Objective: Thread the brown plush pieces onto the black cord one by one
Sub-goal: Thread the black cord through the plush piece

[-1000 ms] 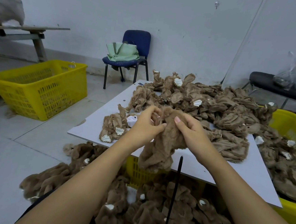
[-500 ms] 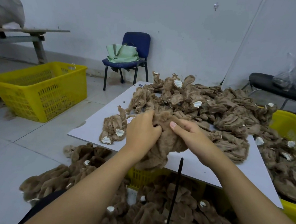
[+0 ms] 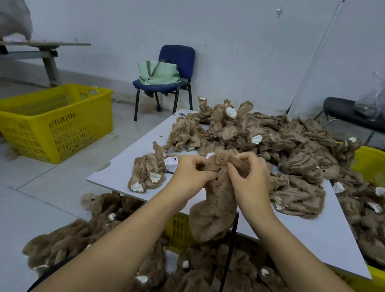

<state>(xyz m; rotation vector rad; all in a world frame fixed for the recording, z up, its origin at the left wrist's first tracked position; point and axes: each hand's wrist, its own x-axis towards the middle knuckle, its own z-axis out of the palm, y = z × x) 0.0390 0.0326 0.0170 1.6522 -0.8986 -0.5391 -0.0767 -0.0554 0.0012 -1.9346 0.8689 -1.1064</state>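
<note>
The brown plush piece [image 3: 213, 209] hangs over the near edge of the white table [image 3: 295, 240], its top bunched between both hands — likely so an opening can be found for the black cord [image 3: 230, 248], which runs straight down just right of it. The left hand [image 3: 190, 175] pinches the upper left edge with curled fingers; the right hand [image 3: 247, 179] pinches the top from the right. Whether the cord's tip is already inside is hidden. Unthreaded pieces [image 3: 280, 149] heap at the table's far side within reach; finished ones [image 3: 174, 273] seem to pile below. A yellow basket [image 3: 48, 122] stands far left.
</note>
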